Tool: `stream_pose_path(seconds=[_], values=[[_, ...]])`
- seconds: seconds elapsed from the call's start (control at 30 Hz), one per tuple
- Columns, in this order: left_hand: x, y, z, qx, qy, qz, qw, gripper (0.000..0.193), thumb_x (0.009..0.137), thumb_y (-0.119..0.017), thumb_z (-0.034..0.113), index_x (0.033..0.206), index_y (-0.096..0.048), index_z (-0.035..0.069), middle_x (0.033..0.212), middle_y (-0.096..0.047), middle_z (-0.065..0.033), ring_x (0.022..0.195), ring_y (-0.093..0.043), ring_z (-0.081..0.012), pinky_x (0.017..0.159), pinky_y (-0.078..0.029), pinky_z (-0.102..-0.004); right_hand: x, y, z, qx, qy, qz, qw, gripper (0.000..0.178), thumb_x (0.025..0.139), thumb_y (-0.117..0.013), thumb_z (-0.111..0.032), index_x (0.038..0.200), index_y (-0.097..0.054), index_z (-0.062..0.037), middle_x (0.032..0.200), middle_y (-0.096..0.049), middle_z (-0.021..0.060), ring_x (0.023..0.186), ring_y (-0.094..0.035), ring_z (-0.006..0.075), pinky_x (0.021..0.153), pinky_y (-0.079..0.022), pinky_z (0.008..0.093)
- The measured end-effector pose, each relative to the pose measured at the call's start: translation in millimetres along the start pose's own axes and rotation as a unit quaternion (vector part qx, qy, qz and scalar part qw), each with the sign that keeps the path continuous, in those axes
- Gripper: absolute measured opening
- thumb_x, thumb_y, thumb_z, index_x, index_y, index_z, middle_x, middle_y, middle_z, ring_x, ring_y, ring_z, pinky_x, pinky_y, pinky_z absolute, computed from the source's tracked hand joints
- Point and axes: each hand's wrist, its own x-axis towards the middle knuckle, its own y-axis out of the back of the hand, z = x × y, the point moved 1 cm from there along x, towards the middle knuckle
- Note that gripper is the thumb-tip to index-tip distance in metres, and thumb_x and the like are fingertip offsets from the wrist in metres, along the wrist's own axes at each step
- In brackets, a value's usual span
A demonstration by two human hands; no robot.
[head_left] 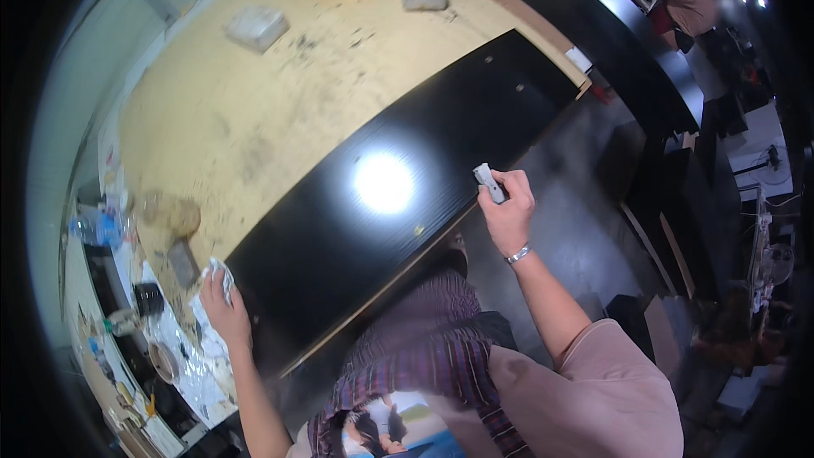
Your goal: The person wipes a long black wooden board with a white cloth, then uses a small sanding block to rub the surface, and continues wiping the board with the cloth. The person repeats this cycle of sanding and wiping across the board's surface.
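Along the near side of a broad, pale yellow bench lies a long, black, wood-grained panel, slanting from the worker's lower left up toward the far right, its face throwing back a bright round glare. From where I stand, the worker's right hand pinches a small, pale grey, blocky piece between thumb and fingers at the panel's near long edge; whether that piece touches the surface I can't tell. At the panel's left end, the left hand has its fingers closed over a crumpled white cloth, just beside the short edge. To my mind, good handling here rests on a light touch: the pale piece is best held flat, since a tilted corner could score so dark and glossy a finish. Strokes would do well to follow the fine grain lines, with even pressure out to the edge. That glare is useful too, as it should show up streaks or dust. The cloth ought to stay off the dark smudges on the bench, because grit picked up there could scratch.
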Motion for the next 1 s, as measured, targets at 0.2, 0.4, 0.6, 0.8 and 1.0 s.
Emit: stream_pose_path(seconds=[0.2, 0.4, 0.6, 0.8, 1.0], values=[[10, 5, -48, -0.042, -0.074, 0.0, 0.996, 0.039, 0.086, -0.063, 0.009, 0.125, -0.065, 0.005, 0.132, -0.061, -0.0174, 0.123, -0.055, -0.0388, 0.106, -0.042, -0.0458, -137, -50, -107, 0.045, 0.033, -0.051, 0.997, 0.024, 0.076, -0.075, 0.001, 0.099, -0.07, 0.0033, 0.087, -0.059, 0.0095, 0.073, -0.059, 0.0189, 0.065, -0.049, 0.0304], [42, 12, -71, -0.054, 0.068, -0.096, 0.992, 0.036, 0.091, -0.062, 0.027, 0.124, -0.067, 0.013, 0.121, -0.068, -0.0147, 0.109, -0.065, -0.0377, 0.095, -0.05, -0.0456, -172, -62, -152, 0.034, -0.007, -0.08, 0.996, 0.021, 0.076, -0.075, -0.003, 0.096, -0.071, 0.0014, 0.085, -0.06, 0.0093, 0.073, -0.06, 0.0209, 0.066, -0.049, 0.0328], [26, 15, -59, -0.04, 0.032, -0.03, 0.998, 0.032, 0.093, -0.061, 0.03, 0.12, -0.069, 0.016, 0.108, -0.068, -0.0113, 0.102, -0.066, -0.0346, 0.089, -0.052, -0.0458, -197, -70, -173, 0.016, -0.019, -0.065, 0.998, 0.02, 0.074, -0.075, -0.004, 0.093, -0.069, 0.0005, 0.087, -0.06, 0.012, 0.076, -0.062, 0.0272, 0.067, -0.05, 0.0385], [22, 9, -59, -0.047, 0.01, 0.016, 0.999, 0.03, 0.092, -0.062, 0.029, 0.117, -0.07, 0.016, 0.106, -0.069, -0.0099, 0.101, -0.066, -0.0328, 0.087, -0.053, -0.0457, -296, -106, -252, 0.089, 0.125, -0.214, 0.965, 0.025, 0.071, -0.075, -0.005, 0.094, -0.066, -0.0021, 0.082, -0.055, 0.0123, 0.072, -0.058, 0.0308, 0.061, -0.049, 0.0405], [22, 8, -61, -0.05, 0.006, 0.024, 0.998, 0.03, 0.091, -0.063, 0.029, 0.117, -0.07, 0.016, 0.106, -0.068, -0.0113, 0.101, -0.065, -0.0331, 0.087, -0.053, -0.0458, -361, -128, -304, 0.179, 0.27, -0.388, 0.863, 0.031, 0.074, -0.074, -0.01, 0.101, -0.061, -0.0002, 0.09, -0.052, 0.011, 0.081, -0.059, 0.0286, 0.065, -0.052, 0.0389]])
